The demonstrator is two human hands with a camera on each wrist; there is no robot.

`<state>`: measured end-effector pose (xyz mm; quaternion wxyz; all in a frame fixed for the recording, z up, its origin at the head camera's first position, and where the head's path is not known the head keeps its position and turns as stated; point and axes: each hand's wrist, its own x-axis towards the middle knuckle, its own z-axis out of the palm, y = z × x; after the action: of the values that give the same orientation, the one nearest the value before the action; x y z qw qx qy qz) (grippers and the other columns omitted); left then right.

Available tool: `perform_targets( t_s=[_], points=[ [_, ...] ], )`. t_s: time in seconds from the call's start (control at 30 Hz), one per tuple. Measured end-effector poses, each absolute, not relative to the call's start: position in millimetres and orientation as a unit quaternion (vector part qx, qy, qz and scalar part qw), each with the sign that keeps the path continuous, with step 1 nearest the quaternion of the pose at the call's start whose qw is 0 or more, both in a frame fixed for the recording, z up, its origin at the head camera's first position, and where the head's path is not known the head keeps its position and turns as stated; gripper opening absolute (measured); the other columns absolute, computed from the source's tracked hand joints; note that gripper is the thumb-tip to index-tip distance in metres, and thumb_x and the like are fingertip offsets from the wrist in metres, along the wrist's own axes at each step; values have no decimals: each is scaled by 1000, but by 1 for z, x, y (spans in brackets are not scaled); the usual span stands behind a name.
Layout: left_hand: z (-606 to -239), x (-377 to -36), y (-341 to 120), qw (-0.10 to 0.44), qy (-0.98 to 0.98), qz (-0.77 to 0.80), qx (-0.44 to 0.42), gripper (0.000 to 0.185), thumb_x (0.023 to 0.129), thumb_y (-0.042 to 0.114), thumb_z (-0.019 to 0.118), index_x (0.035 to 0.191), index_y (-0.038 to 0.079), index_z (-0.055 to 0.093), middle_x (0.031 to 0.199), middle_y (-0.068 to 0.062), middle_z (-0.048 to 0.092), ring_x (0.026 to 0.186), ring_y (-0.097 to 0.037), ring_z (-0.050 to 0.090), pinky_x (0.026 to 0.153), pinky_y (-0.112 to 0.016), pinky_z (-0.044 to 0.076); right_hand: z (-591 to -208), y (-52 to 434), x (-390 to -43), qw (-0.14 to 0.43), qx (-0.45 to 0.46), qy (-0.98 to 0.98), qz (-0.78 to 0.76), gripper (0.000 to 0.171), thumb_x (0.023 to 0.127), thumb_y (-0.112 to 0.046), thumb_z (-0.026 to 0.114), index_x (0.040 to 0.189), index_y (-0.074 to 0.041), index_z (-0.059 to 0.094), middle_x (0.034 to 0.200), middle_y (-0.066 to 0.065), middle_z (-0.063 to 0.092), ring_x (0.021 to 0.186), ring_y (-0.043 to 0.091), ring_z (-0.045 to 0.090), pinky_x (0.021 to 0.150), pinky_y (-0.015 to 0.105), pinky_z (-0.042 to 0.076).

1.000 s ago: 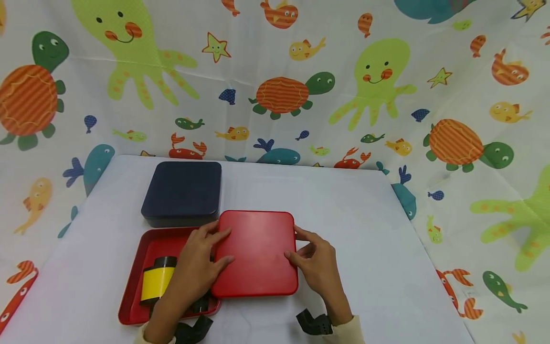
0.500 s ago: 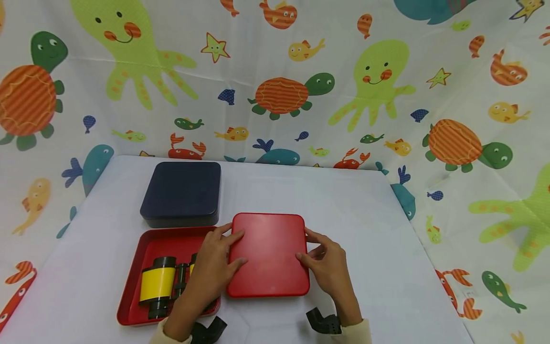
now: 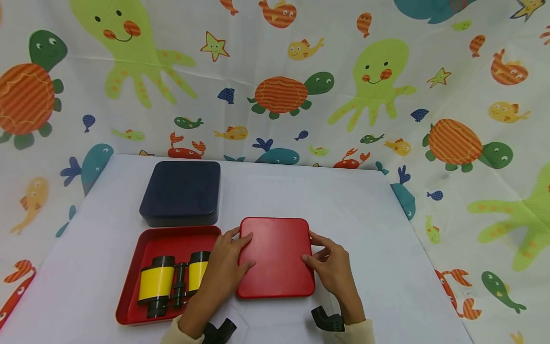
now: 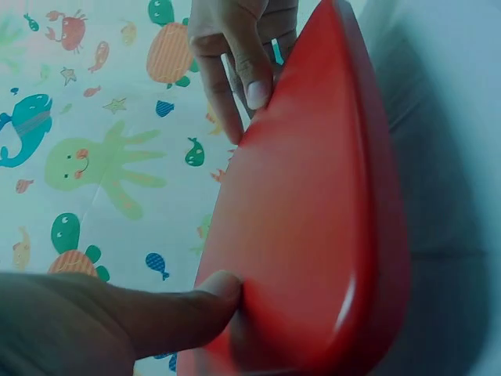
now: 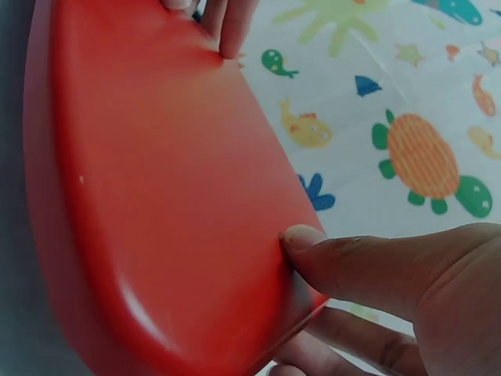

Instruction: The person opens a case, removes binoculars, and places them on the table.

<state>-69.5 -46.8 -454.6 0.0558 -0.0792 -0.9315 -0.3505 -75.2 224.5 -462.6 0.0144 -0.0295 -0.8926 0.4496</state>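
A red square lid (image 3: pixel 277 260) lies flat on the white table (image 3: pixel 365 215), just right of an open red tray (image 3: pixel 129 282). My left hand (image 3: pixel 225 267) holds the lid's left edge, thumb on its top face. My right hand (image 3: pixel 333 267) holds the right edge the same way. In the tray lies a pair of yellow and black binoculars (image 3: pixel 159 284), its right end behind my left hand. The left wrist view has the lid (image 4: pixel 313 235) with my left thumb (image 4: pixel 156 313) pressed on it. The right wrist view has the lid (image 5: pixel 156 180) under my right thumb (image 5: pixel 368 266).
A closed dark navy box (image 3: pixel 180 191) stands behind the red tray, towards the back left. A cloth printed with sea animals (image 3: pixel 279 71) hangs behind and around the table. Bare table surface stretches to the right of the lid and behind it.
Both hands have slid the red lid to the right and a little nearer, off the tray. The binoculars in the tray are now almost wholly uncovered.
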Motion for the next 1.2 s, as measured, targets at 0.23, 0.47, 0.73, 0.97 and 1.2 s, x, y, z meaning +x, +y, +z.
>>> perform_targets(
  t_s=[0.23,0.47,0.73,0.97,1.2],
  points=[
    [-460,-68,-37,60,-937,-336,-72,68,78,18,95,141,6,69,148,-24,61,130,-42,58,96,-55,62,-469,229,-76,9,-34,-896,443,65,86,-8,88,146,-22,66,127,7,76,80,13,71,65,24,58],
    [-467,-68,-27,65,-942,-323,-69,69,78,18,95,140,6,69,148,-25,60,126,-42,59,92,-53,64,-477,233,-77,8,-41,-900,434,65,86,-8,89,145,-23,67,127,8,76,81,13,70,64,24,58],
    [-474,-67,-19,55,-941,-328,-60,69,79,15,94,142,4,68,148,-27,58,127,-41,57,91,-52,64,-483,238,-78,4,-50,-904,425,66,87,-9,88,147,-22,65,128,8,75,83,14,69,65,24,58],
    [-478,-66,-17,63,-937,-336,-64,69,78,13,94,141,3,68,148,-28,58,126,-42,57,90,-52,63,-488,240,-77,6,-43,-908,417,63,86,-8,88,143,-26,69,127,5,76,92,17,68,69,23,59],
    [-479,-66,-15,69,-938,-334,-68,69,78,12,93,142,2,67,148,-28,58,126,-43,56,90,-52,64,-493,242,-76,14,-24,-923,383,54,87,-10,88,138,-23,73,120,4,76,100,18,70,80,28,61]
  ],
)
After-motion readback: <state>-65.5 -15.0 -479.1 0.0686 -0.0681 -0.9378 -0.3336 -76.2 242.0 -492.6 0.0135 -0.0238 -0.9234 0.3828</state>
